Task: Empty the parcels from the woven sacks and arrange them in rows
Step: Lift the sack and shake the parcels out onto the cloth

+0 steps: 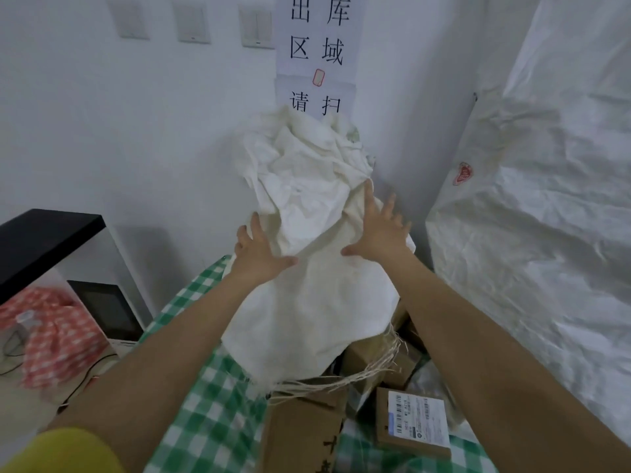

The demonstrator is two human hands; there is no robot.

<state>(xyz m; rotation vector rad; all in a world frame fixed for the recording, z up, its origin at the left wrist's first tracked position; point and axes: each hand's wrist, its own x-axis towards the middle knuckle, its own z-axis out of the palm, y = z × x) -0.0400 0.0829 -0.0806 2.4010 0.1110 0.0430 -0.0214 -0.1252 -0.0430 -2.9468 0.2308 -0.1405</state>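
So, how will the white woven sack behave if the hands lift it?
The white woven sack looks crumpled and slack, so it will probably flop. Its mouth is frayed, so threads may snag. Both hands, left hand and right hand, lie open on it.

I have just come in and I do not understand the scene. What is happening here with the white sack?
A person presses both open hands, the left hand and the right hand, against a crumpled white woven sack that stands against the wall. Cardboard parcels already lie at the sack's frayed lower end on a green checked cloth. They lie in a loose heap, not yet in rows. Another large white sack stands at the right.
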